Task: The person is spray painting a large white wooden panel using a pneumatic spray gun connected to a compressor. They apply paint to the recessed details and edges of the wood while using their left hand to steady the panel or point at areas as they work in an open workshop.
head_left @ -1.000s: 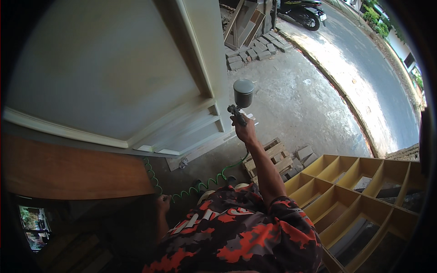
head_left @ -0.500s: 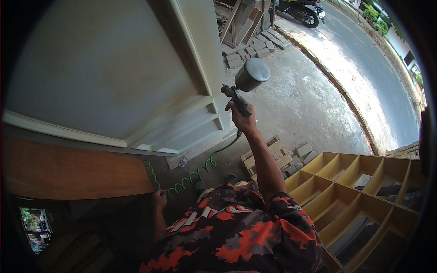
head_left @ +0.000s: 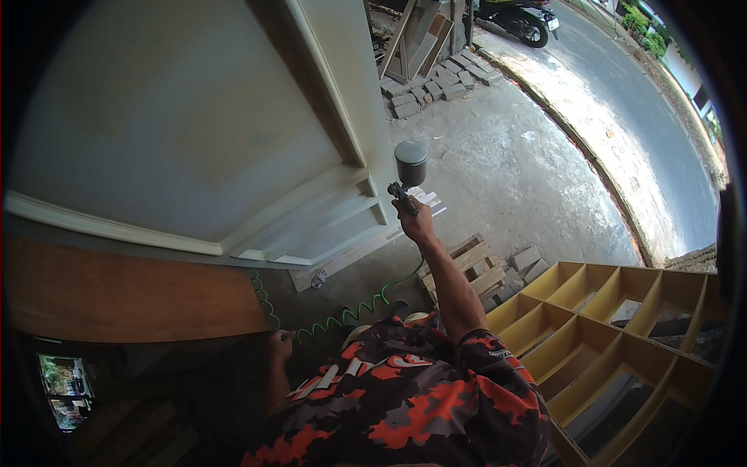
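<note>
A spray gun with a grey cup on top is gripped in the right hand, fingers closed round its handle, the arm stretched out to the far side. The nozzle is turned left toward the lower corner of a pale panelled door lying flat, near its stepped moulding. A green coiled hose runs from the gun back to the left hand, which appears closed round it, low and in shadow. A yellow compartmented shelf unit lies at the near right, on the concrete floor. The step in hand is judged to be spraying the door's edge; an even pass along the moulding, with slack kept in the hose, would be called for next.
</note>
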### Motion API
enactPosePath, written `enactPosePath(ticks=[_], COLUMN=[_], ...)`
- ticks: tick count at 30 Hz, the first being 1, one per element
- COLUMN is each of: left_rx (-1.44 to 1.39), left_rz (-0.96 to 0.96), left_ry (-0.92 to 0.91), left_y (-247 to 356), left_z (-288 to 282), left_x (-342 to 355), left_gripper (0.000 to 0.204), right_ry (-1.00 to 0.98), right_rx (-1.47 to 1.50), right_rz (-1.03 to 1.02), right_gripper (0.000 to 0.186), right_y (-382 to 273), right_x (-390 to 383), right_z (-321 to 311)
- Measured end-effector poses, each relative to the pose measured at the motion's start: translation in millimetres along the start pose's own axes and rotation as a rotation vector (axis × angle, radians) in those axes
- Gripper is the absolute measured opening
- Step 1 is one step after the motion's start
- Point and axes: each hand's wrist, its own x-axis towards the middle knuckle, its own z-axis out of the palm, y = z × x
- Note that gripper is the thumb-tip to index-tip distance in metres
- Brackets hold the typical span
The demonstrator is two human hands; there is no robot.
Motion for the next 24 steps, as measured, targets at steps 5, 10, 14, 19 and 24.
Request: enactPosePath(ticks=[5,10,14,19,24], left_rx=[-0.008,0.007,0.036,0.067,0.096], left_rz=[0.001,-0.029,0.019,0.011,0.009], left_ry=[-0.014,-0.026,0.008,0.016,-0.011], left_y=[-10,0,0,0,5], left_z=[6,4,-2,-5,-6], left_x=[2,0,5,2,-5], left_gripper=[0.033,0.032,0.033,0.034,0.034], right_ry=[0.010,0.035,0.010,0.041,0.020], right_rx=[0.027,0.080,0.227,0.159,0.088], right_rz=[0.048,0.006,-0.038,-0.054,0.071], right_gripper=[0.031,0.028,0.027,0.027,0.030], right_y=[-11,-39,-33,-9,24], right_x=[-9,-7,-1,1,-1], right_z=[0,-5,-2,11,20])
